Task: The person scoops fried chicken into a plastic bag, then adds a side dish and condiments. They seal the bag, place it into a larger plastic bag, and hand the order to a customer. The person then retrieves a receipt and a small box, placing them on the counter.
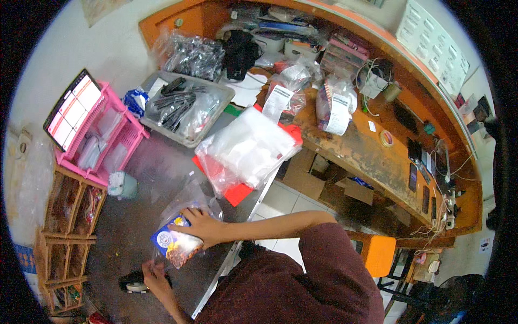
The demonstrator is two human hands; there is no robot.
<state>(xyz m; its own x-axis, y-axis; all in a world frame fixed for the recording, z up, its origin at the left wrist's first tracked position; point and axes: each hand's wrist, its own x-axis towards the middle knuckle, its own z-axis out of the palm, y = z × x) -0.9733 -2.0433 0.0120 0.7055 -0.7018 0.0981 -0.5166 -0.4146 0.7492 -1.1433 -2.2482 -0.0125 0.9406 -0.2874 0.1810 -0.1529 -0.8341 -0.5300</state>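
A blue packet point(165, 238) with a printed food picture lies in a clear plastic bag on the dark table. Across its upper side is my right hand point(199, 227), fingers spread over the packet and thumb side against it. My left hand point(156, 277) pinches the clear plastic bag point(178, 202) near the packet's lower corner; the fingertips are partly blurred. Just under the left hand stands a black tape dispenser point(136, 286) with a pale roll, partly hidden by that hand.
Clear plastic bags point(255, 141) lie stacked over red sheets. Beyond is a grey tray point(188, 139) with black items. A pink rack point(117, 137) holds a tablet point(75, 109), near a cup point(121, 185). The wooden desk point(348, 152) carries bagged goods, phones and cables. Wooden shelves point(64, 239) stand left.
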